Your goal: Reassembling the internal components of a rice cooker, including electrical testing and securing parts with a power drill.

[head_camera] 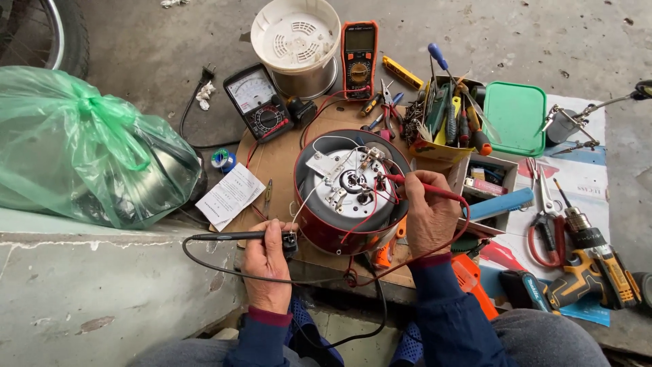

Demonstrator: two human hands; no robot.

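Centre frame: right hand point(429, 216) grips red probe point(415, 185) on upturned cooker point(350, 190), left hand point(267, 255) black probe point(227, 236); a slip could bridge terminals.

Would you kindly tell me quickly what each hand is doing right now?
Left hand: closed on the black probe, beside the red cooker base.
Right hand: closed on the red probe, tip at the base's wiring.

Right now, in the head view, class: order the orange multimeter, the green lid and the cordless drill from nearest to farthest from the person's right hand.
From the right hand:
1. Green lid, up and to its right.
2. Orange multimeter, at the top, beside the white pot.
3. Cordless drill, far right on the printed sheet.
The lid and multimeter are fairly close to call.
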